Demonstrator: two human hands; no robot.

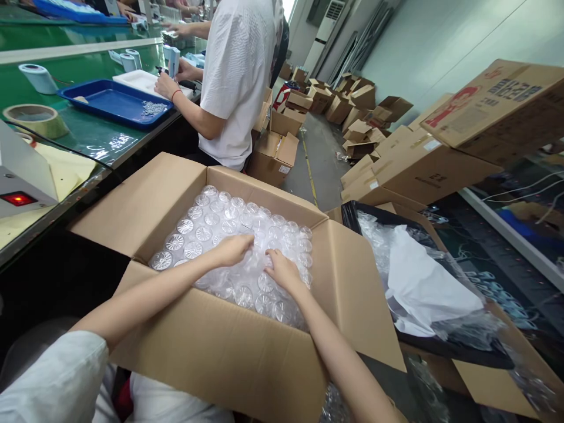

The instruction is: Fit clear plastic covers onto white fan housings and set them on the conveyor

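Note:
An open cardboard box stands in front of me with its flaps folded out. Rows of clear round plastic pieces fill it, and thin clear plastic film lies over their middle. My left hand is closed on the film near the box's centre. Just to its right, my right hand has its thumb and fingers bent at the film; whether they pinch it is too small to tell. The two hands do not touch.
At the left, a green workbench holds a blue tray, a tape roll and a machine. A person in white stands beside it. On the right are a lined waste box and stacked cartons.

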